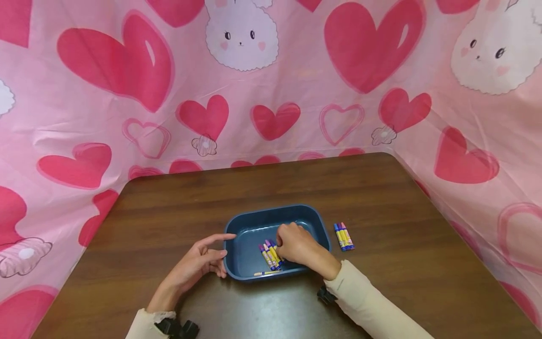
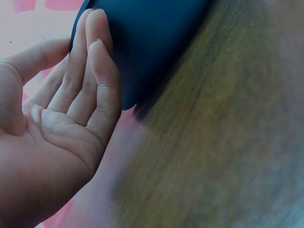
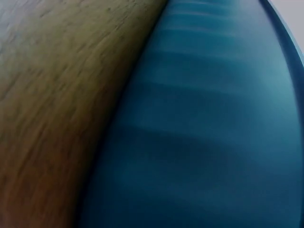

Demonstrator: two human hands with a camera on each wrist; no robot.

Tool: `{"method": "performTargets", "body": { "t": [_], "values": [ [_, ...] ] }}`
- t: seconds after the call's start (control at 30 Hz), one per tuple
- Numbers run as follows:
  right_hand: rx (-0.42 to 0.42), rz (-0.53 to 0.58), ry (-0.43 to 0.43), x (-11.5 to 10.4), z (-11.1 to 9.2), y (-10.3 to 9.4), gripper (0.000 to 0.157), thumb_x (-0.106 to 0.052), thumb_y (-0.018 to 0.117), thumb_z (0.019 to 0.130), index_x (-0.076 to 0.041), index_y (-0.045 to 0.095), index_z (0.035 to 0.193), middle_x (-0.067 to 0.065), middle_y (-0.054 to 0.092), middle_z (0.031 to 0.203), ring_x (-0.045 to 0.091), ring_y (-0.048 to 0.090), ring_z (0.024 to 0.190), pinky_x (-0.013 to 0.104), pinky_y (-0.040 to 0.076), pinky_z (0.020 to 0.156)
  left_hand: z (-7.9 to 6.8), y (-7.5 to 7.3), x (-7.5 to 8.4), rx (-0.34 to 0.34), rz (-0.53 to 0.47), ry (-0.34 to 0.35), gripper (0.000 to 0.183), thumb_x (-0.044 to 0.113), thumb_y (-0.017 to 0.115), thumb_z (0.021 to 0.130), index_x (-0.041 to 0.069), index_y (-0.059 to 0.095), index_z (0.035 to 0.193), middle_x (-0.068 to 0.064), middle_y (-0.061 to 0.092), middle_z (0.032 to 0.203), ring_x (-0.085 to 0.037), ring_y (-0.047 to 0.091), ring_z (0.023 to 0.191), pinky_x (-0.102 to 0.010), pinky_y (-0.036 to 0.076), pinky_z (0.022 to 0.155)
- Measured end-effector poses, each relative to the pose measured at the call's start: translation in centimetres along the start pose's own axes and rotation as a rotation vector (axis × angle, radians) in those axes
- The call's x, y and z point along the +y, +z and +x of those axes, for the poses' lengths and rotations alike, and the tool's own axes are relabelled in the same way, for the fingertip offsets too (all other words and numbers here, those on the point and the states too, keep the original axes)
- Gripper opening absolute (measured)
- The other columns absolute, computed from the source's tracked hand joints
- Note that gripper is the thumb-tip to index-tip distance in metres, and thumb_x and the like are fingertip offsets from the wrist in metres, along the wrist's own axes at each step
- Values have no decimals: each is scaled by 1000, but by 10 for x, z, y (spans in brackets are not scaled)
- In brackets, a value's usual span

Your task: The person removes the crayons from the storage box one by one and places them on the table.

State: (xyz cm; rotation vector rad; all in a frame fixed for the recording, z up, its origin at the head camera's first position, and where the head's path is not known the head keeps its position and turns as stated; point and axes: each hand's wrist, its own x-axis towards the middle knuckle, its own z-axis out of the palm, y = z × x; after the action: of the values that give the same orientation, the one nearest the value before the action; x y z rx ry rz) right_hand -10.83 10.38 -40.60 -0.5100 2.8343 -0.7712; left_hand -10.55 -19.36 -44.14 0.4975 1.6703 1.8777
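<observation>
From the head cam there's a blue tray [image 1: 247,249] on the desk [image 1: 182,205], with a crayon bunch [image 1: 269,256] inside near its front wall, long axes slanting far-left to near-right. 1 lone crayon [image 1: 265,273] lies along that wall, and 3 crayons [image 1: 344,237] sit just outside the tray's right end. The right hand [image 1: 298,246] is way nearer the bunch, which is just toward the tray's left end from it; fingers curled, tips hidden, so can't tell if they're pinching anything. Left hand [image 1: 198,261] has fingers loosely spread at the tray's left end. Left wrist cam: those fingers look mostly straight by the tray's wall. Right wrist cam: just tray and desk, no hand.
</observation>
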Motion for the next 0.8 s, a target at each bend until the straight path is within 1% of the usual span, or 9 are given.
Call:
{"method": "performTargets", "body": {
  "t": [0.13, 0.2, 0.33, 0.47, 0.63, 0.8],
  "values": [
    [18, -8, -2, -1, 0, 2, 30, -7, 74, 77, -15, 56, 53, -5, 50, 50, 13, 48, 50, 26, 35, 46, 0, 0, 0, 8, 4, -4, 50, 9, 52, 103, -2, 37, 149, -9, 71, 76, -21, 70, 68, -37, 60, 67],
    [27, -14, -13, -2, 0, 3, 31, -5, 74, 75, -15, 56, 52, -6, 50, 49, 13, 48, 50, 26, 36, 45, 0, 0, -1, 10, 5, -3, 50, 9, 52, 103, -2, 37, 149, -9, 71, 76, -21, 70, 68, -37, 60, 67],
    [44, -33, -30, -2, 2, 7, 36, -3, 73, 71, -17, 50, 47, -10, 40, 46, 9, 42, 48, 25, 31, 44, -1, 0, -2, 3, -7, 9, 50, 7, 51, 103, -3, 36, 149, -10, 71, 76, -21, 70, 68, -36, 60, 66],
    [50, -52, -13, -3, 3, 8, 41, -5, 76, 71, -17, 45, 47, -11, 32, 46, 8, 36, 47, 25, 26, 44, -3, -1, -2, -3, -25, 15, 50, 6, 51, 103, -3, 35, 149, -10, 71, 76, -21, 70, 68, -36, 60, 66],
    [44, -61, 40, -3, 1, 5, 40, -8, 78, 73, -15, 47, 49, -7, 35, 48, 10, 37, 47, 26, 27, 44, -3, 0, -2, 1, -15, 0, 50, 7, 51, 103, -2, 36, 149, -9, 71, 76, -21, 70, 68, -36, 60, 67],
    [52, -70, 29, 0, -1, 1, 41, -10, 78, 73, -15, 45, 49, -7, 33, 48, 10, 35, 47, 26, 25, 44, -1, 1, -1, 3, 3, 0, 50, 8, 52, 103, -2, 36, 149, -9, 71, 76, -21, 70, 68, -37, 60, 67]
  ]
}}
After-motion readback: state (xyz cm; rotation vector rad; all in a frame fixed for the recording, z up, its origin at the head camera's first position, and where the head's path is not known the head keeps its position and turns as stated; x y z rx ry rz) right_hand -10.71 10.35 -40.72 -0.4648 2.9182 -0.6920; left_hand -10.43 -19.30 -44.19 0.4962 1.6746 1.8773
